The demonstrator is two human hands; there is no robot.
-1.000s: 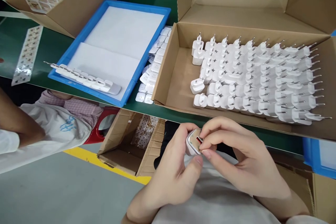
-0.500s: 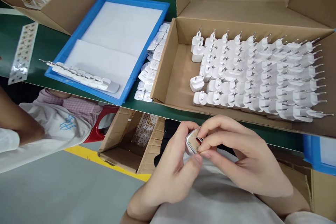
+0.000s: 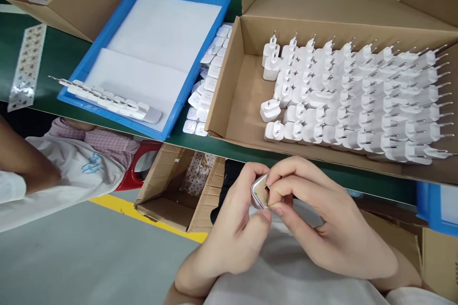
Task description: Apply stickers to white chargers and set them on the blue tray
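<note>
Close to my body, my left hand (image 3: 239,228) is closed round a small white charger piece (image 3: 260,189) with a tan face and a dark slot edged in red. My right hand (image 3: 322,219) pinches at that slot, thumb and fingertips touching the face; whether something thin is between them is hidden. Beyond my hands, rows of white plug adapters (image 3: 336,105) stand pins up in a cardboard box (image 3: 234,95). A line of white adapters (image 3: 110,100) lies on the lower part of the blue-rimmed tray (image 3: 179,105).
White pieces (image 3: 203,95) lie between tray and box. A sheet of small parts (image 3: 28,64) is on the green table (image 3: 53,52), below a carton (image 3: 93,5). Another person's arm (image 3: 26,162) is at left, beside a red stool (image 3: 134,171) and a floor carton (image 3: 161,200).
The view has shifted slightly, moving the tray and boxes a little upward. My hands keep hold of the white piece, with my right fingers covering more of the slot.
</note>
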